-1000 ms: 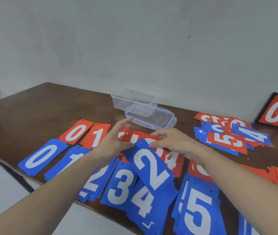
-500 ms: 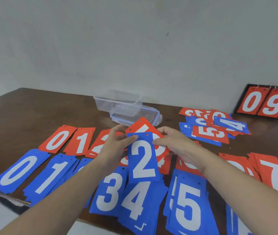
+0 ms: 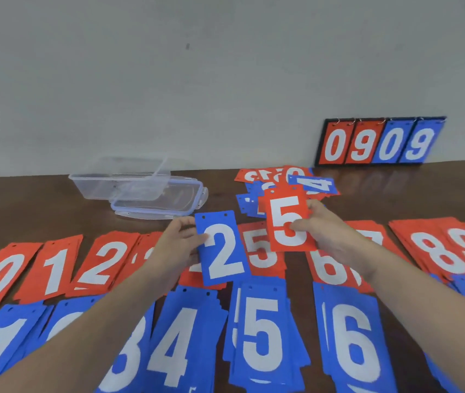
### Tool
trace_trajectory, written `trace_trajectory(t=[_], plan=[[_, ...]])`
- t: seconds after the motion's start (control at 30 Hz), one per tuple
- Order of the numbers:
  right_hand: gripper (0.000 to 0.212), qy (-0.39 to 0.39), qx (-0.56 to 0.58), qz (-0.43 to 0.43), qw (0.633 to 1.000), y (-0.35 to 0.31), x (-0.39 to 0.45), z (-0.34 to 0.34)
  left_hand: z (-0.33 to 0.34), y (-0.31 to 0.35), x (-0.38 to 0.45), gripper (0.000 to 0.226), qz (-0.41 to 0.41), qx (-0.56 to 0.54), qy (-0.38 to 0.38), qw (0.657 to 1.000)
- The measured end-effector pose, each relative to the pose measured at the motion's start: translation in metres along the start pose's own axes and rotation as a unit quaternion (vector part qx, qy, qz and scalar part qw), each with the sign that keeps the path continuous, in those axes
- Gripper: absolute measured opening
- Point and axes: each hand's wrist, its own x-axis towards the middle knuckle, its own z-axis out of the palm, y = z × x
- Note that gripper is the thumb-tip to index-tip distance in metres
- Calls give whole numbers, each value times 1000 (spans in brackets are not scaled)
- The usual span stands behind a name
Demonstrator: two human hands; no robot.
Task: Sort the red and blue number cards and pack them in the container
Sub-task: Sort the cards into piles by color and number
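Head view only: left hand point(image 3: 179, 245) pinches a blue 2 card point(image 3: 223, 248) by its left edge, right hand point(image 3: 320, 231) pinches a red 5 card point(image 3: 288, 222), both held above the sorted rows on the table point(image 3: 27, 205). Container point(image 3: 118, 184) sits open on its lid, well behind, no cards in it that we can see. We see two risks: a thin card slipping from a light pinch and scattering a stack, or landing on the wrong number pile since neighbouring stacks overlap. The unsorted heap point(image 3: 279, 180) behind may get knocked.
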Motion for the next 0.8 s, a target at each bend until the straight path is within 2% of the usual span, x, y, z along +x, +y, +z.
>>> trace_trajectory(t=[0.1,0.2,0.37,0.6,0.7,0.8], plan=[[50,56,-34,0,998,8,-6,-21,20,-2,10,37,2,15,-19,1000],[33,83,-32,15,996,15,-11,-29,38,0,20,46,4,34,-42,999],[25,70,-64,32,995,22,-4,-18,41,-1,29,39,-1,58,-48,997],[61,-17,-87,-1,996,21,26,26,-1,-3,17,42,3,71,-11,997],[86,-22,-227,-34,973,22,34,41,-22,-2,10,42,4,74,6,997],[107,60,-391,-78,915,24,37,52,-48,-3,-1,41,7,98,24,995]])
